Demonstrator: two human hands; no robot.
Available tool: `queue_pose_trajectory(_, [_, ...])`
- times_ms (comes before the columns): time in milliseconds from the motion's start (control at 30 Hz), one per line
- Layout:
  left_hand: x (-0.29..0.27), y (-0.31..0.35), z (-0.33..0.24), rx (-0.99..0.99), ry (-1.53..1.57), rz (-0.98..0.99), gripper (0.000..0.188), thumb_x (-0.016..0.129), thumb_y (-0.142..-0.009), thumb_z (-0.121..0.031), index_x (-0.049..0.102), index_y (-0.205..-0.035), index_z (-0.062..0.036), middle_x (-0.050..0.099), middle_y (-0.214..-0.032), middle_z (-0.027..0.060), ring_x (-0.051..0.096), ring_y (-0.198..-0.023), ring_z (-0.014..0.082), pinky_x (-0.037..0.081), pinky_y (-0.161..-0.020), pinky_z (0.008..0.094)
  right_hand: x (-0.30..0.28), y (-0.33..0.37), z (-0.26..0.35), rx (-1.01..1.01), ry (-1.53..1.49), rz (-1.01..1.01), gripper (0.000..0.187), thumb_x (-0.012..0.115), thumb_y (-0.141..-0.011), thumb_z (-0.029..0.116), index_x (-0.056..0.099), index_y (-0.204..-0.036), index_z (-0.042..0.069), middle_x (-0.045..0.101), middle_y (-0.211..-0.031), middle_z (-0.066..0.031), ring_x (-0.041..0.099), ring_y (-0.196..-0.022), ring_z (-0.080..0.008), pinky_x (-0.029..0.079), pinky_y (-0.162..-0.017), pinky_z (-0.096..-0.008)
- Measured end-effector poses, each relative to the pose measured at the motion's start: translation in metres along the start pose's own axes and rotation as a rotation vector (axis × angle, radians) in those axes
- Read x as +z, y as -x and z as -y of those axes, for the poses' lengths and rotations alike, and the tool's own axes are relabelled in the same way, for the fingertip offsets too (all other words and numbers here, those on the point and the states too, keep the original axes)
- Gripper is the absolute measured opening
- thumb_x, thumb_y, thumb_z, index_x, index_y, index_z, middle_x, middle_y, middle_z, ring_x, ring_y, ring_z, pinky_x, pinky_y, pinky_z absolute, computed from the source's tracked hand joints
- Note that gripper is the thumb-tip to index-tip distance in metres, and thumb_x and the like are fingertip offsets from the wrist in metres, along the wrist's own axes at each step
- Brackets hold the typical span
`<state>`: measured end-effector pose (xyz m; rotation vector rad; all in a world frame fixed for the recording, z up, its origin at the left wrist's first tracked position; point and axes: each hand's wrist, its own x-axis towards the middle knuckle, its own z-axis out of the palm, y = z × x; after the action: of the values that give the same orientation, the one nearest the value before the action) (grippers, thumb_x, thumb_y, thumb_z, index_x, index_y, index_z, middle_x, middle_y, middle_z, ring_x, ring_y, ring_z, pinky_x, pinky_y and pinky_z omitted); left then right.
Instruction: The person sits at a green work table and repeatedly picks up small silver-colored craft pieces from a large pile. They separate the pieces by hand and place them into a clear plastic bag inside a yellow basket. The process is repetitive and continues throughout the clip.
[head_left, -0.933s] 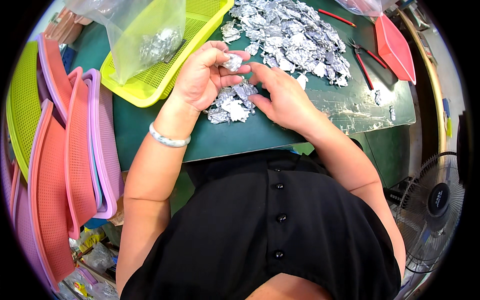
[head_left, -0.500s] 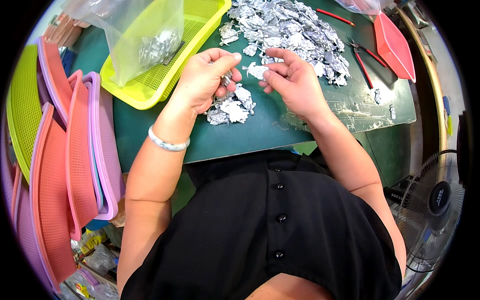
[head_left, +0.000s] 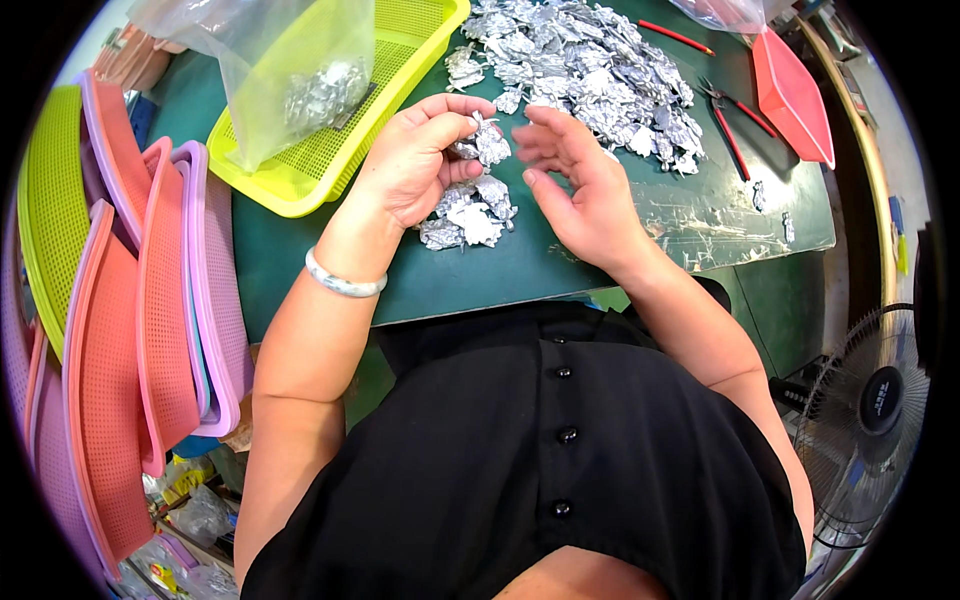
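green table [head_left: 425, 288]: we see it across the upper half of the frame, bearing the loose bits.
yellow-green basket [head_left: 314, 196]: upper left of the frame, its mesh stiff to our eye.
large heap [head_left: 590, 85]: top centre, leaning right; we judge its bits light singly, weighty as a mass and apt to slide, so we would pick from its edge.
clear bag [head_left: 250, 65]: upper left, overlapping the basket, silvery bits gathered low in it; the film looks limp, and we would hold it by gathered folds.
right hand [head_left: 578, 180]: upper centre, right of the other; its fingers are parted widely from the thumb, and we see nothing held.
left hand [head_left: 412, 165]: upper centre; thumb and forefinger pinch together on a piece, with other fingers curled; whether more bits lie inside them, we cannot tell.
small pile [head_left: 468, 218]: on the table just below the left hand's fingers; loose, so we expect it to scatter if nudged.
silvery piece [head_left: 491, 144]: at the left fingertips, between both hands; we judge it thin, light and rather stiff, slick on its faces, fragile at its ragged edges; we would grip its broad middle gently.
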<state>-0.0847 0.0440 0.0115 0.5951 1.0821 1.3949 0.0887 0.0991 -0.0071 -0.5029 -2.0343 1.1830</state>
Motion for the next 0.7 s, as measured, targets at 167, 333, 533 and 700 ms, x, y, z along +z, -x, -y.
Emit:
queue_pose_trajectory(167, [-0.002, 0.000, 0.001, -0.008, -0.030, -0.008, 0.020, 0.047, -0.082, -0.004, 0.057, -0.099, -0.0024, 0.053, -0.076, -0.0009, 0.053, -0.059, 0.0075, 0.049, -0.054, 0.0183, 0.000, 0.002, 0.005, -0.033, 0.399, 0.186, 0.056, 0.065, -0.069, 0.008, 0.040, -0.119, 0.001, 0.059, -0.093, -0.0127, 0.053, -0.087, -0.0277, 0.044, -0.076, -0.0355])
queue_pose_trajectory(333, [-0.004, -0.002, 0.001, -0.012, -0.020, -0.027, 0.020, 0.047, -0.082, -0.004, 0.056, -0.100, -0.0021, 0.053, -0.075, 0.0000, 0.053, -0.057, 0.0089, 0.048, -0.054, 0.0188, 0.004, -0.001, 0.010, -0.017, 0.420, 0.221, 0.055, 0.064, -0.068, 0.008, 0.040, -0.117, -0.001, 0.057, -0.089, -0.0126, 0.051, -0.084, -0.0293, 0.042, -0.074, -0.0380])
queue_pose_trajectory(533, [-0.011, -0.006, 0.004, -0.048, 0.174, 0.009, 0.022, 0.046, -0.084, -0.007, 0.053, -0.103, 0.0008, 0.058, -0.082, 0.0068, 0.058, -0.068, 0.0147, 0.050, -0.056, 0.0228, 0.008, -0.001, 0.007, -0.005, 0.399, 0.185, 0.052, 0.059, -0.068, 0.003, 0.041, -0.116, 0.000, 0.056, -0.086, -0.0113, 0.052, -0.082, -0.0286, 0.042, -0.072, -0.0382])
queue_pose_trajectory(700, [-0.014, -0.009, 0.006, -0.099, 0.420, 0.082, 0.024, 0.048, -0.085, -0.012, 0.052, -0.104, 0.0027, 0.059, -0.083, 0.0101, 0.059, -0.070, 0.0187, 0.050, -0.057, 0.0254, 0.010, -0.003, 0.006, 0.120, 0.272, 0.177, 0.050, 0.059, -0.067, 0.002, 0.043, -0.115, 0.001, 0.056, -0.081, -0.0095, 0.053, -0.077, -0.0278, 0.043, -0.068, -0.0374])
